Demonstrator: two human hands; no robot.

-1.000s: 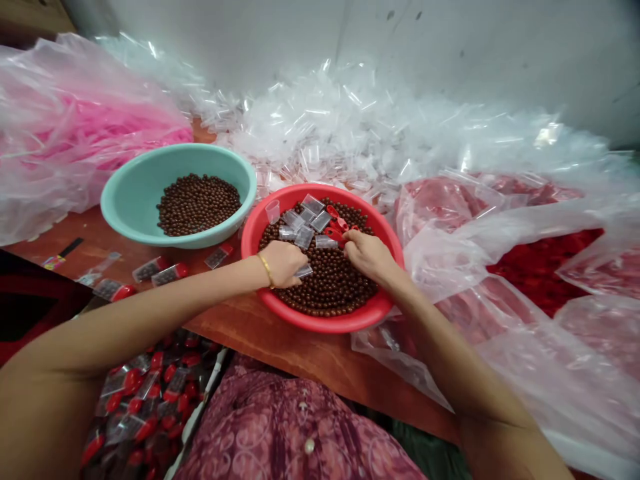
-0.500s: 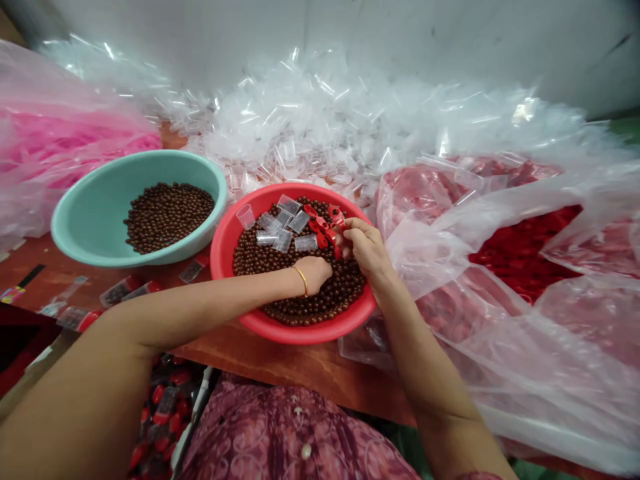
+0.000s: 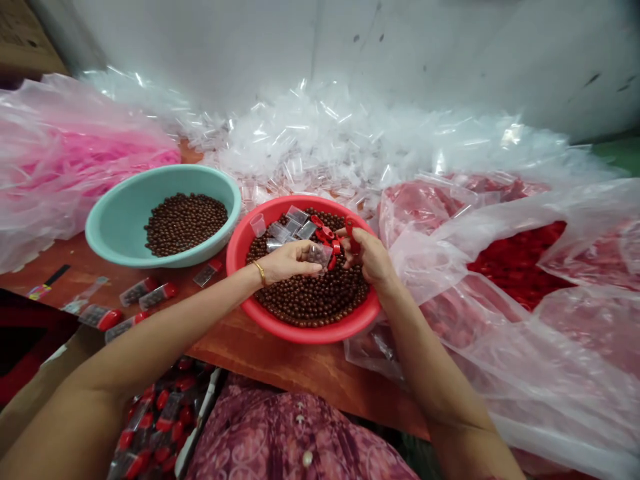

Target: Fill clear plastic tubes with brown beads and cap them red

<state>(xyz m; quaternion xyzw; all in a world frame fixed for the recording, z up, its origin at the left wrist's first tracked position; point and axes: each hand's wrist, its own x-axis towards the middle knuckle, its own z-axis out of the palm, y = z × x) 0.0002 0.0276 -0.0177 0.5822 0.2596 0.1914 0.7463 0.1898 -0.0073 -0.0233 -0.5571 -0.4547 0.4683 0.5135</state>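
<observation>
My left hand [image 3: 293,262] is closed around a clear plastic container [image 3: 320,255] with brown balls in it, held above a red basin [image 3: 259,319]. Between the fingers of my right hand [image 3: 367,252] is a red cap [image 3: 351,230], close to the container's right side but apart from it. Small brown balls [image 3: 320,300] fill much of the basin. On top of them lie several clear containers [image 3: 297,217] and more red caps [image 3: 325,233] near the far rim. The fingertips of my right hand are partly hidden.
A teal basin [image 3: 107,233] with brown balls stands at the left. Filled, red-capped containers [image 3: 100,317] lie on the table [image 3: 240,350] and in a box below. Clear containers [image 3: 320,140] are heaped behind. A plastic bag of red caps [image 3: 525,260] is at the right, pink pieces [image 3: 100,153] far left.
My left hand has come up out of the balls with a filled container. My right hand has drawn slightly away from the other caps with one red cap. The view has shifted.
</observation>
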